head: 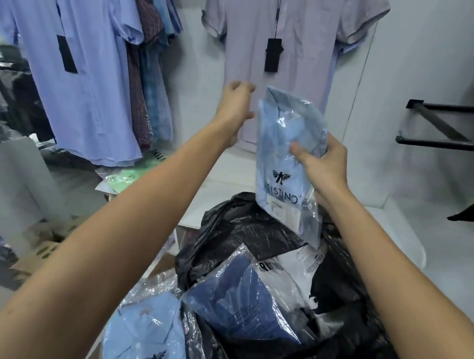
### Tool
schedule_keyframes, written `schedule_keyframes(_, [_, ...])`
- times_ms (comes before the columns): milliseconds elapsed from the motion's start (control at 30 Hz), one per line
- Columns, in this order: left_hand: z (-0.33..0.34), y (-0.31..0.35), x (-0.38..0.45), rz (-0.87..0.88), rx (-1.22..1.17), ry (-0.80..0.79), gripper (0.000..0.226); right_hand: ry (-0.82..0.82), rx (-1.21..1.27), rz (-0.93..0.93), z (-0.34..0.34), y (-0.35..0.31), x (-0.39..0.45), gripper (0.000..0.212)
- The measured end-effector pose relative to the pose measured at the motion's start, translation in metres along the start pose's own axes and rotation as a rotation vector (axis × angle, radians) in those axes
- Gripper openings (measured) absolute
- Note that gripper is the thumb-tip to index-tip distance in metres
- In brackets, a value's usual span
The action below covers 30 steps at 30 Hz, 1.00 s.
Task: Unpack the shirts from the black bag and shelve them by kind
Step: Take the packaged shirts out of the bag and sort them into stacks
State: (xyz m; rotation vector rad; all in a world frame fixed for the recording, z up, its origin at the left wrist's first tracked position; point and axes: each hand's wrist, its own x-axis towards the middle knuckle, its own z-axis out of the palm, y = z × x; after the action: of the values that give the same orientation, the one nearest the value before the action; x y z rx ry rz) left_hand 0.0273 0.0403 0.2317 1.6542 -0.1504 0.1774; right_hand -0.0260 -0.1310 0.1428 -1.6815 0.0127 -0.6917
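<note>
My right hand (pixel 322 164) has its grip closed on a light blue shirt packet (pixel 286 154), thumb pressed on the front of the clear wrap and the fingers curled behind its right edge. I hold the packet upright, a little tilted, its top toward twelve o'clock and its lower corner hanging just above the black bag (pixel 255 225). My right forearm runs up from five o'clock, wrist bent slightly inward.

My left hand (pixel 235 106) holds nothing; its grip is loose, fingers gently curled, just beside the packet's upper left edge at about nine o'clock from it. I cannot tell if the fingertips touch the wrap. That arm stretches long from seven o'clock.

The black bag sits open below, at six o'clock from the packet. In its mouth lie a dark blue shirt packet (pixel 238 302) and a white packet (pixel 299 270). Another light blue packet (pixel 149 338) lies at the bag's seven o'clock side. A pale polo shirt (pixel 295 57) hangs on the wall at twelve o'clock.
</note>
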Motion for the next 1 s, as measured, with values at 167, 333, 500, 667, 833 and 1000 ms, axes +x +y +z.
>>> schedule_keyframes(167, [-0.025, -0.064, 0.0, -0.109, -0.097, -0.264, 0.021, -0.153, 0.306, 0.075, -0.01, -0.006, 0.012, 0.047])
schedule_keyframes(333, [-0.042, -0.078, -0.019, 0.037, -0.328, -0.279, 0.031, -0.238, 0.323, 0.159, -0.006, 0.0, 0.01, 0.051])
schedule_keyframes(500, [-0.062, -0.081, -0.059, 0.091, -0.331, -0.167, 0.028, -0.416, 0.337, 0.286, 0.017, 0.022, -0.02, 0.041])
schedule_keyframes(667, [-0.103, -0.114, -0.104, 0.079, -0.145, 0.055, 0.03, -0.525, 0.357, 0.368, 0.061, 0.047, -0.066, 0.048])
schedule_keyframes(833, [-0.157, -0.182, -0.158, -0.132, -0.011, 0.235, 0.013, -0.728, 0.308, 0.539, 0.098, 0.078, -0.127, 0.026])
schedule_keyframes(1000, [-0.19, -0.273, -0.226, -0.435, 0.118, 0.376, 0.018, -0.891, 0.028, 0.446, 0.127, 0.13, -0.199, 0.076])
